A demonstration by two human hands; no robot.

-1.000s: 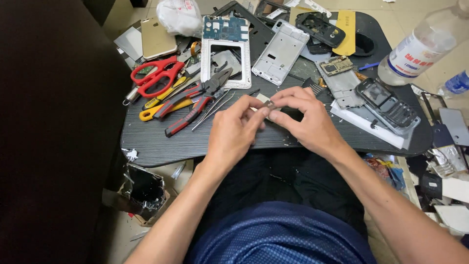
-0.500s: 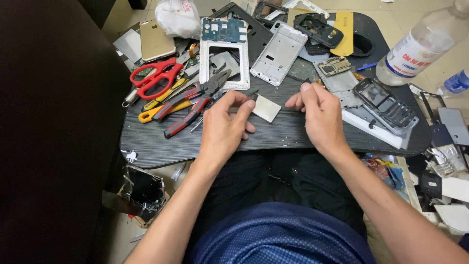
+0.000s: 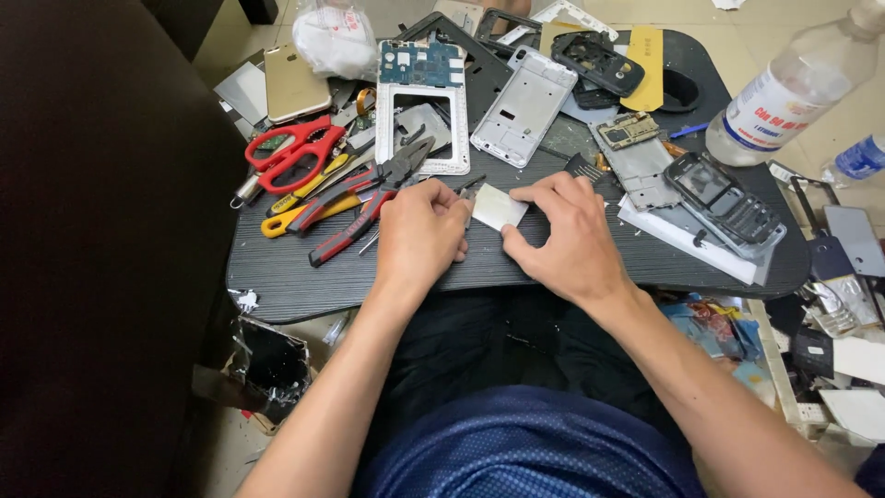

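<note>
Our right hand's (image 3: 564, 242) fingers (image 3: 533, 193) lie spread, touching a small pale plate (image 3: 499, 207) flat on the dark desk (image 3: 295, 277). Our left hand (image 3: 420, 235) rests curled beside the plate, fingertips at its edge. Pliers (image 3: 364, 194) and red scissors (image 3: 290, 152) lie just left.

The clear plastic bottle (image 3: 793, 88) beyond the desk's (image 3: 277, 277) far right corner is cut off by the top edge. The left hand's (image 3: 419, 235) curled fingertips are hidden; whether they touch the small pale plate (image 3: 498, 206) cannot be told. The right forearm leaves the bottom edge.
</note>
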